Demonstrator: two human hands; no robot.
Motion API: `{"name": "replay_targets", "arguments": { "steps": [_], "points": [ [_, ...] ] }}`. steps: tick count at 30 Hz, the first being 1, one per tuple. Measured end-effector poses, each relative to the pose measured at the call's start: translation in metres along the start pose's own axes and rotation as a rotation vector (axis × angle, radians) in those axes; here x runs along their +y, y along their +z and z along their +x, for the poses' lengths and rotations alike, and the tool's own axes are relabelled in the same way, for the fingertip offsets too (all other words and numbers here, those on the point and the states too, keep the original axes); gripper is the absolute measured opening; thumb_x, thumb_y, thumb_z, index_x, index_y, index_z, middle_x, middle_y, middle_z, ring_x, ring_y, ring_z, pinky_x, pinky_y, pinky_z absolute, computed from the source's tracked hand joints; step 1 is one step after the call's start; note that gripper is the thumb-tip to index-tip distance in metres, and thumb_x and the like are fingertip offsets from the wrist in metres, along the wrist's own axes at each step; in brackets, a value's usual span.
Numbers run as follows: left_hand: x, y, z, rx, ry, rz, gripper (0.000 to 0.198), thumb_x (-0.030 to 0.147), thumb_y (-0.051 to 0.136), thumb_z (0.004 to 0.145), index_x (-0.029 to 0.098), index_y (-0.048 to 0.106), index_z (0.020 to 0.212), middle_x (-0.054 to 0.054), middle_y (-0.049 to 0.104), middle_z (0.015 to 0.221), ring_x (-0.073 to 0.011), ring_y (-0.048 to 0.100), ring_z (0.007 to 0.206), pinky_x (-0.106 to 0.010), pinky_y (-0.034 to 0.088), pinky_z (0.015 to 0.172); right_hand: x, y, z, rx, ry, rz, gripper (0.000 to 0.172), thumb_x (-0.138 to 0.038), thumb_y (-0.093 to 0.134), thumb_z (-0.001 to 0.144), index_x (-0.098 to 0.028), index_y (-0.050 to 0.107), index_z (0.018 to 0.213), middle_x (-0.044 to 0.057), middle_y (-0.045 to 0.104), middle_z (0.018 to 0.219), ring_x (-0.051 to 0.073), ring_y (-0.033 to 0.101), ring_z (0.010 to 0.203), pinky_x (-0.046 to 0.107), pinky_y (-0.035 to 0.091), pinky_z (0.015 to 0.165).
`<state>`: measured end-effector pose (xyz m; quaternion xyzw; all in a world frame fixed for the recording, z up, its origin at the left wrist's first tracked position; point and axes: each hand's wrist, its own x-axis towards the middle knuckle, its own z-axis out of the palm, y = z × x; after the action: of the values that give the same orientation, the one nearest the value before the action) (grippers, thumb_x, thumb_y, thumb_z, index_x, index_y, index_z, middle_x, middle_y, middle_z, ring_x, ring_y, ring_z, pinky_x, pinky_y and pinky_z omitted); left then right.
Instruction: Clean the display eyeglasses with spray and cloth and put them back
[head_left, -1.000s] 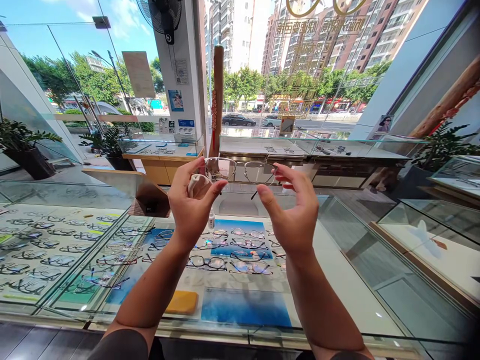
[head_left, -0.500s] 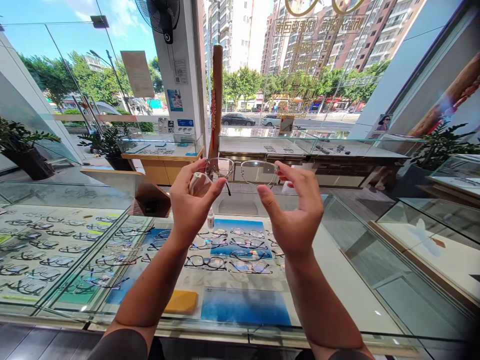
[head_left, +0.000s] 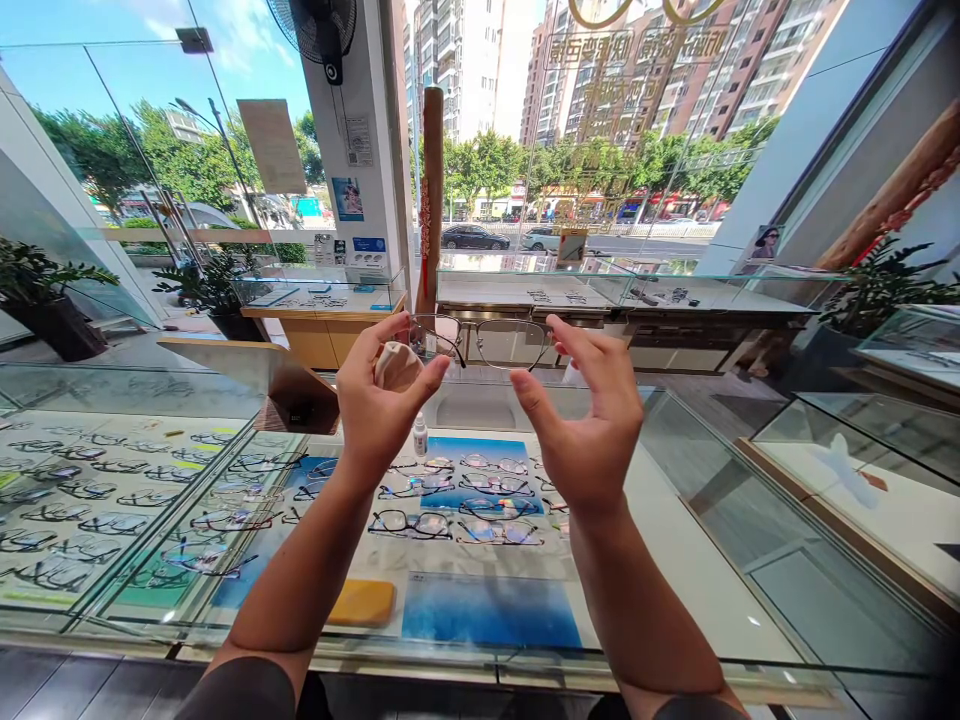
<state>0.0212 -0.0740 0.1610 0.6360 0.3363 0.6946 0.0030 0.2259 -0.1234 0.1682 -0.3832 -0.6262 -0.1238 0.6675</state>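
Observation:
Thin metal-rimmed eyeglasses [head_left: 514, 343] are held up level in front of me, above the glass counter. My left hand [head_left: 384, 395] grips their left end between thumb and forefinger, the fingers closed. A pale beige piece that looks like cloth [head_left: 397, 367] is tucked in that palm, partly hidden by the thumb. At the right end, my right hand [head_left: 589, 420] has its forefinger at the frame's corner and its thumb by the lower rim. One folded dark temple tip shows behind the lenses.
Rows of eyeglasses [head_left: 412, 524] lie below in the glass display counter [head_left: 645, 640], over blue sheets. A small white bottle [head_left: 420, 437], a yellow case [head_left: 364, 603] and a tilted mirror-like stand [head_left: 296, 400] are around. More showcases [head_left: 525, 290] line the window.
The eyeglasses have turned slightly and shifted a little left and down, the folded temple tip now nearer the bridge. Both hands moved slightly left with them.

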Motion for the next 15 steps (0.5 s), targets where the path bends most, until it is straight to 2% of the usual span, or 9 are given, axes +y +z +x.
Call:
{"name": "replay_targets", "arguments": {
  "steps": [7,15],
  "points": [
    [0.0,0.001,0.0,0.128,0.22,0.122,0.056,0.048,0.093,0.083,0.023,0.071,0.127,-0.008,0.075,0.116,-0.0257,0.072,0.107,-0.042,0.06,0.091,0.005,0.002,0.0,-0.118,0.124,0.024,0.048,-0.039,0.069,0.1,-0.03,0.069,0.147,0.011,0.075,0.139,0.034,0.071,0.123,0.06,0.057,0.107],
    [0.001,0.0,-0.002,0.139,0.3,0.189,0.061,0.052,0.094,0.081,0.022,0.068,0.126,-0.007,0.073,0.112,-0.025,0.07,0.103,-0.041,0.059,0.087,0.012,0.005,-0.002,-0.165,0.163,0.018,0.054,-0.041,0.073,0.098,-0.028,0.066,0.15,0.013,0.075,0.142,0.034,0.072,0.121,0.06,0.057,0.107]
  ]
}}
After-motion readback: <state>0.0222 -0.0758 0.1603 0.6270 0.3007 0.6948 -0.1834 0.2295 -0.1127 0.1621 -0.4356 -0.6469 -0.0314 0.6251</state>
